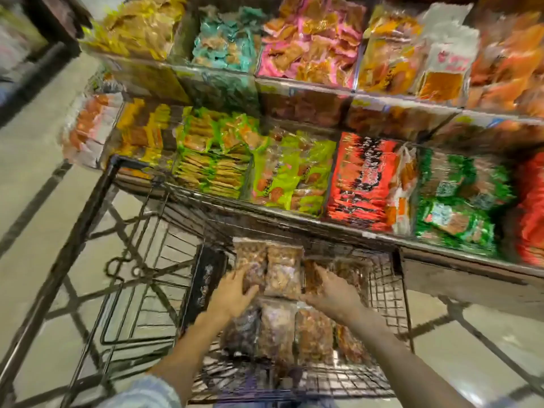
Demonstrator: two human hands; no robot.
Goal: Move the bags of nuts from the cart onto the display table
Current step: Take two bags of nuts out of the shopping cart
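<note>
Both hands reach into the black wire cart (382, 290), bracketing a pair of clear plastic bags of brown nuts (269, 269), likely to lift them together. The left hand (232, 293) lies spread on the left bag; the right hand (329, 290) is open beside the right one, neither gripping yet. The tiered display table (441, 251) of colourful snack packets stands just beyond.

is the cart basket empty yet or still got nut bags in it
Not empty. Clear bags of nuts lie in rows inside the wire cart, with the left hand and right hand reaching onto the far row.

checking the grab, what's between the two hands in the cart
Head view: a clear plastic bag of light brown nuts lies between the left hand and right hand.
</note>
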